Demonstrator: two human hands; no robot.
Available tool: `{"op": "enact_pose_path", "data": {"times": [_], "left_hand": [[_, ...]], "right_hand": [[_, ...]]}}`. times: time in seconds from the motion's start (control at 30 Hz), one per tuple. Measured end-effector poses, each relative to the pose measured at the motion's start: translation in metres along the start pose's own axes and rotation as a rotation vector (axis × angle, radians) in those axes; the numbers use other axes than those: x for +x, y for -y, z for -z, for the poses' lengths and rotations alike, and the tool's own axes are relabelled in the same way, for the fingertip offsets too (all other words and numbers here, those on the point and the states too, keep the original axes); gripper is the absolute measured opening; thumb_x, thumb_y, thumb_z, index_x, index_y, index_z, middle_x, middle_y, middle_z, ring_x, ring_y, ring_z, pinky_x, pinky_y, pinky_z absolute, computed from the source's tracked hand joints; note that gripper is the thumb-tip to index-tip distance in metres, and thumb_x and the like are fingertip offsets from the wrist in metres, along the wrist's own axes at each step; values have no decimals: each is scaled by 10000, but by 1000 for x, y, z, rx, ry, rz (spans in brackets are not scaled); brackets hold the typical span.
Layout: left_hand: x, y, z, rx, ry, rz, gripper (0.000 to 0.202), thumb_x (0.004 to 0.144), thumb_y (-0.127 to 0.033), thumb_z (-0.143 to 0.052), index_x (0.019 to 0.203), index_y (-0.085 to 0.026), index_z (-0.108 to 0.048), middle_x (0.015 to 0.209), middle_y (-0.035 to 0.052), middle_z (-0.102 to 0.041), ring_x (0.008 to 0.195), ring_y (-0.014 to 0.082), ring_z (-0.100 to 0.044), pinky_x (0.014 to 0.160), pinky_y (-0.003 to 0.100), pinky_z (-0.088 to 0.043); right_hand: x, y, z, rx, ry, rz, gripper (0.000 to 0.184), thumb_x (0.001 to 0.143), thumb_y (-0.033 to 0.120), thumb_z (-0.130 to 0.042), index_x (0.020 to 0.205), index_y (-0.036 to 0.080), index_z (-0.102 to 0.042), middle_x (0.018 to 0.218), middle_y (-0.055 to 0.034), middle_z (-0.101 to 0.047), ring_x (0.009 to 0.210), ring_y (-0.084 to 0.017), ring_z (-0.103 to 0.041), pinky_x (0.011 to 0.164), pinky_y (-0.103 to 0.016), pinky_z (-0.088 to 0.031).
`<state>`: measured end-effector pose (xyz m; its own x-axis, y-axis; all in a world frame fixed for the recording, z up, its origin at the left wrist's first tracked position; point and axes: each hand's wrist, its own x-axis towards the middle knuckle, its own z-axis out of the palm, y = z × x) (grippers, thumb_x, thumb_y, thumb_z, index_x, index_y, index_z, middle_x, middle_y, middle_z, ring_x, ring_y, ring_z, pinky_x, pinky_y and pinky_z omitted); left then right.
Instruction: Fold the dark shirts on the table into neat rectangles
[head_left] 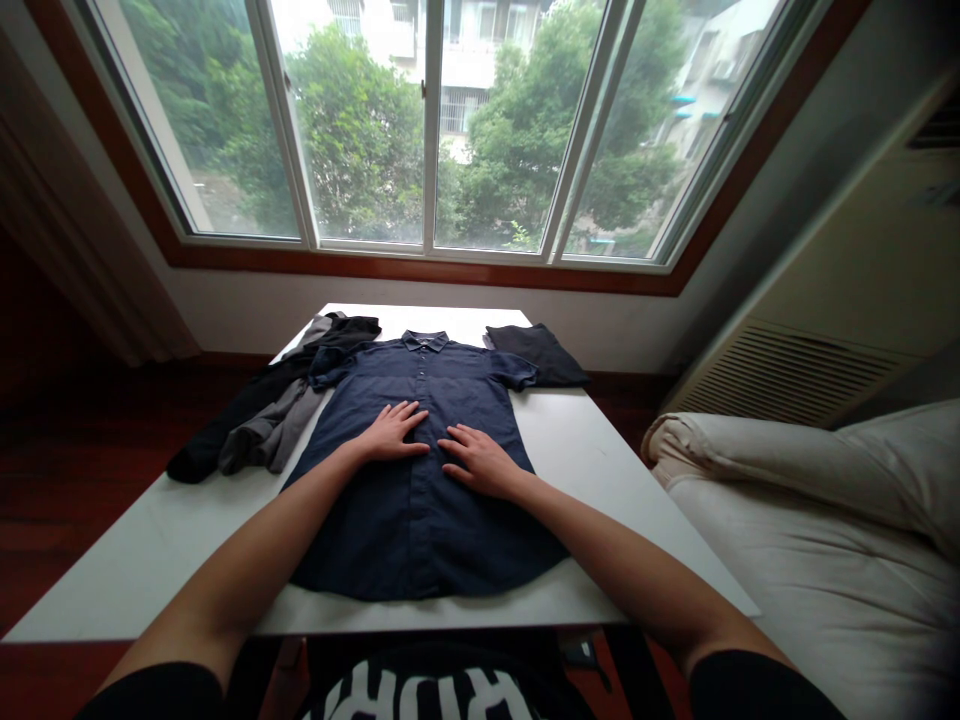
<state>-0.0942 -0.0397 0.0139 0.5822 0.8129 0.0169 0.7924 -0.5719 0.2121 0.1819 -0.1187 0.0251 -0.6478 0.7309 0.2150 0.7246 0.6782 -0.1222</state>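
You are in a home, as shown by the cream sofa (817,540), the floor-standing air conditioner (855,270), the long curtain (75,220), the dark red wooden floor (52,490) and the wide sliding window (430,150) with trees (352,140) and an apartment building (484,45) outside.

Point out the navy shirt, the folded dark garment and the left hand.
Navy shirt (420,490): head view, front placket.
Folded dark garment (538,355): head view, upper face.
Left hand (390,433): head view, back of hand.

Left hand (394,434) and right hand (481,461) hide parts of the shirt (416,510); the top edge crops the window (430,150).
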Motion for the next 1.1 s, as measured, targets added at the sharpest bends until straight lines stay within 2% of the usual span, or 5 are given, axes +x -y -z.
{"op": "enact_pose_path", "data": {"times": [1.1], "left_hand": [[1, 2, -2, 1, -1, -4, 962, 884, -866, -434, 1652, -302, -310, 1746, 75, -140, 1609, 350, -92, 1281, 561, -67]], "right_hand": [[1, -2, -4, -6, -10, 4, 558, 1032, 523, -541, 1504, 226, -561, 1596, -139, -451, 1501, -336, -389, 1223, -513, -355]]}}
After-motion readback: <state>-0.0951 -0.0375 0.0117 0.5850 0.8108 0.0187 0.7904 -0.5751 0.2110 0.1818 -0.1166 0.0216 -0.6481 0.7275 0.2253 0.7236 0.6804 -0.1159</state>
